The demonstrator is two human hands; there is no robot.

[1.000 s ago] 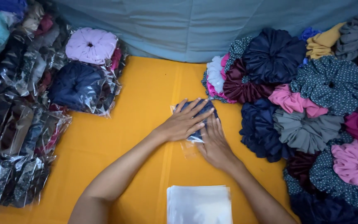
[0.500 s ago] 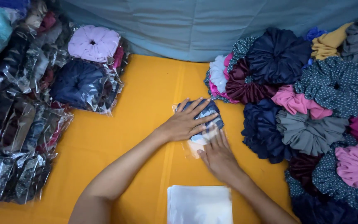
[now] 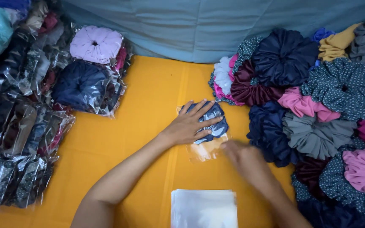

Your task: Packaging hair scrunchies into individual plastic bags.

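My left hand [image 3: 191, 124] lies flat, fingers spread, pressing on a dark blue scrunchie [image 3: 215, 122] inside a clear plastic bag [image 3: 205, 151] on the yellow cloth [image 3: 148, 109]. My right hand [image 3: 243, 155] is blurred with motion just right of the bag's near open end, close to or touching its edge. Whether it holds anything is unclear.
A stack of clear empty bags [image 3: 203, 207] lies at the near edge. Loose scrunchies in several colours [image 3: 313, 114] pile up on the right. Bagged scrunchies [image 3: 34, 109] are heaped on the left. A teal fabric [image 3: 208, 25] hangs behind.
My right hand has slid off the scrunchie toward me and to the bag's near end. The left hand stays pressed on the bagged scrunchie, and more of the bag shows.
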